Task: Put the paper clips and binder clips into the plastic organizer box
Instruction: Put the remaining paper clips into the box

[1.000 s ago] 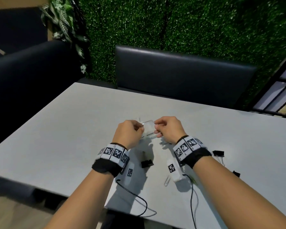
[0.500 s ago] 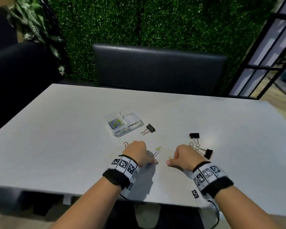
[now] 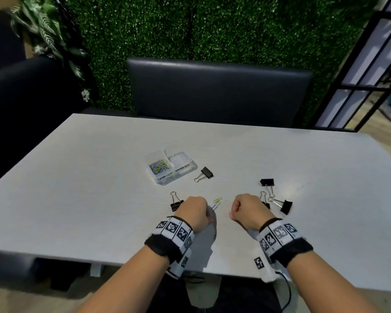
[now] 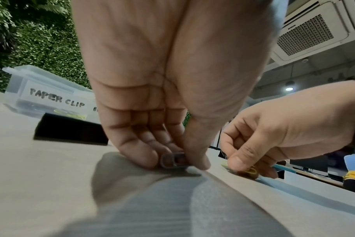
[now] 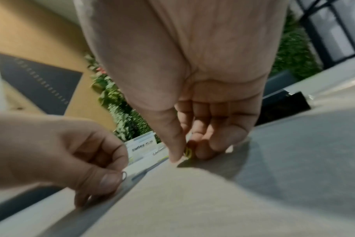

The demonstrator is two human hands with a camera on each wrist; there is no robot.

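At nine o'clock of the left hand [image 3: 193,212] a binder clip [image 3: 175,202] lies on the table [image 3: 77,177], handles toward twelve. That hand pinches a grey paper clip [image 4: 173,160] at the tabletop, long axis toward one o'clock. The right hand [image 3: 248,211] pinches a yellow paper clip [image 5: 188,151]. The organizer box [image 3: 171,167] sits at twelve o'clock, well apart, long axis toward two.

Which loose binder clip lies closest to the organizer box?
The binder clip just right of the organizer box; the other four lie nearer the hands.
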